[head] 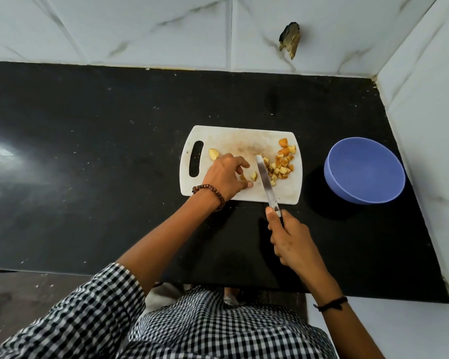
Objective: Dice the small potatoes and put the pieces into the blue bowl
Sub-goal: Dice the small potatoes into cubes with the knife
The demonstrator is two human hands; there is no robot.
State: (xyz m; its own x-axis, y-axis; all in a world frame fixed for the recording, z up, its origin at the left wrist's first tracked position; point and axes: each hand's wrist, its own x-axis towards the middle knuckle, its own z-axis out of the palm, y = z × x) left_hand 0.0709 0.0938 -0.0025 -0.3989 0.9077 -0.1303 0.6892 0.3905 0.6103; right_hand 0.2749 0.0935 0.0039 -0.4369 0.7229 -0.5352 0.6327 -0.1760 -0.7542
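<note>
Right grip [290,237] is closed round the handle of a knife [266,180], near the front edge of the cutting board [231,138]. The blade runs away from the grip over the board, its tip ending about mid-board.

Left grip [226,174] rests on the near left part of the board. Its fingers and thumb curl round a small potato piece [243,177]. A potato wedge [254,175] lies just right of those fingertips, between the left grip and the blade. A potato half [213,154] lies on the far left side of this grip, beside the board's handle slot.

Diced pieces [280,164] are heaped on the right part of the board, just right of the blade, some touching it.

Blue bowl [364,169] stands on the black worktop [114,125], right of the board and apart from it, well away from both grips. No pieces show inside it.

A bead bracelet [210,188] circles the left wrist.
</note>
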